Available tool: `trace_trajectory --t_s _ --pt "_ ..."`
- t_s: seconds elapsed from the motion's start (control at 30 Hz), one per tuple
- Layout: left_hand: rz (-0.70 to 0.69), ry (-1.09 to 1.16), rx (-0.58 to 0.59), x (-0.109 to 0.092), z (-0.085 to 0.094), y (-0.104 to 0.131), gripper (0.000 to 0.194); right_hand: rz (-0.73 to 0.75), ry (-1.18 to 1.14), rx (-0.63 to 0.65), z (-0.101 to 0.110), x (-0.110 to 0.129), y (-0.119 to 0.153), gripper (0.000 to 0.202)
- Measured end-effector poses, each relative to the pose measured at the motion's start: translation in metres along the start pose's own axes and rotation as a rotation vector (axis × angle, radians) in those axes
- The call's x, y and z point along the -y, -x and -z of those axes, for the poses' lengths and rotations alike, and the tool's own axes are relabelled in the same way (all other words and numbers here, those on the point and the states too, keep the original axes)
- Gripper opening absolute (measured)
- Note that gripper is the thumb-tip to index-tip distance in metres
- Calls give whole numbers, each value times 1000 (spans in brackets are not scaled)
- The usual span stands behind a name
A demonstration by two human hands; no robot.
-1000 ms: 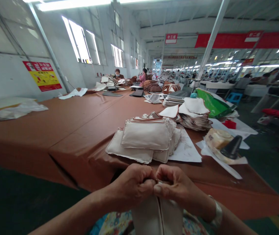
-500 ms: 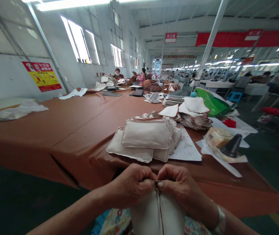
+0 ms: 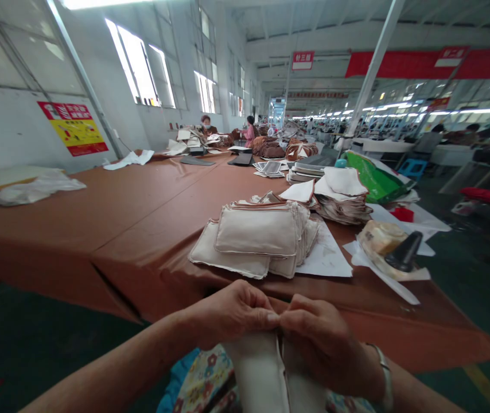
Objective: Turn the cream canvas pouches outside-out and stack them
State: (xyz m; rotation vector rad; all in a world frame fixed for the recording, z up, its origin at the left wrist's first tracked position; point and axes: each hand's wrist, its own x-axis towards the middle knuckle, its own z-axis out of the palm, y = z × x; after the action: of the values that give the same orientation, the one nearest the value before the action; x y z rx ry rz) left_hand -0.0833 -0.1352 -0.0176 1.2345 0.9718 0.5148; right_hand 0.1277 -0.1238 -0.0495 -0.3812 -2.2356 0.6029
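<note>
A pale fabric piece (image 3: 257,370) with a brown-edged seam down its middle hangs over my lap. My left hand (image 3: 240,314) pinches its top end, thumb pressed against the fingers. Close beside it, my right hand (image 3: 325,338) is closed on the same end, just right of the seam; the thumbs nearly meet there. My fingers hide the very top of the seam. Just beyond my hands, a stack of similar pale pieces with brown edges (image 3: 256,229) lies near the table edge, partly on a white sheet (image 3: 329,255).
The table (image 3: 142,229) has a brown cover. On its right lie another stack of pale pieces (image 3: 342,198), a green bag (image 3: 372,178) and a black cone (image 3: 404,252) beside a yellowish block (image 3: 380,238). A clear plastic bag (image 3: 38,188) rests far left. Two people sit beyond the table.
My right hand has turned, its back now covering more of the fabric's right side. The fingertips of both hands have closed over the seam's top, which showed between them before.
</note>
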Motion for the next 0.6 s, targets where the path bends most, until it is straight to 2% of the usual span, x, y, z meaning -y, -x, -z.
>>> trace_trajectory --t_s 0.07,0.1,0.17,0.27,0.37,0.47,0.6 --pt "-54 -61 14 1 -1 2 41 23 -4 0 2 0 4 16" --pt "-79 -95 20 1 -1 3 39 -18 -52 4 3 0 6 13" --pt "-102 -156 26 1 -2 6 37 -202 -242 39 7 1 8 8" --pt "-140 -193 36 0 -1 11 36 -500 -572 155 17 1 3 25" --pt "-194 -175 50 -1 -2 14 35 -558 -741 210 21 1 -6 32" --pt "-210 -54 54 0 -10 17 34 -551 -907 162 10 0 -5 30" --pt "-328 224 79 7 -29 14 34 -627 -1339 68 -25 -6 8 41"
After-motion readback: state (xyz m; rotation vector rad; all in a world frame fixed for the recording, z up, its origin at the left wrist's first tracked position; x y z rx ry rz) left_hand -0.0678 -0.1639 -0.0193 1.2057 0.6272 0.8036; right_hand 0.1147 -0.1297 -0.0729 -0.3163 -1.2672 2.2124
